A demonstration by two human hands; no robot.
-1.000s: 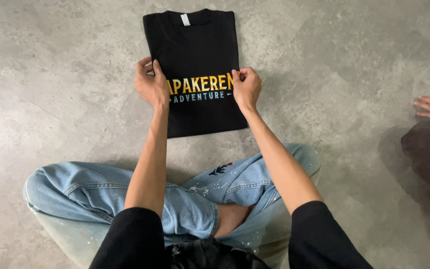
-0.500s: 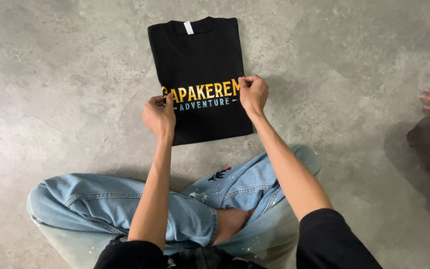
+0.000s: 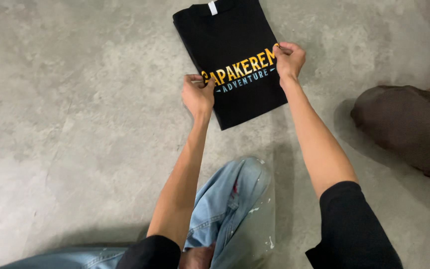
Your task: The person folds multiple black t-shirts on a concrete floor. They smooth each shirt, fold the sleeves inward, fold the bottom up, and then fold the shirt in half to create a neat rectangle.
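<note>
We look down on a grey concrete floor (image 3: 75, 99), and its left half lies bare from the near edge to the far one, the widest open room in view. Near us, at the bottom, our knee in light blue jeans (image 3: 235, 209) rises between our two forearms.

Right of that bare stretch, our left hand (image 3: 197, 94) reaches out and pinches the left side edge of a folded black T-shirt (image 3: 235, 30), thumb and fingers closed on the fabric beside the start of the yellow and blue lettering. The shirt lies flat on the floor, far from us and a little right of centre, folded into a narrow rectangle that sits tilted, its collar end with a small white label toward the far edge of the view and its near hem corner pointing back at us. Its far end comes close to the top border of the picture.

Our right hand (image 3: 288, 59) holds the opposite side edge at the other end of the lettering, its grip likewise closed, fingers curled over the fold.

Between our right forearm and the right border the floor shows a narrower open strip. At the far right a dark brown garment (image 3: 404, 129) covering another person's limb rests on the floor, well apart from the shirt.
</note>
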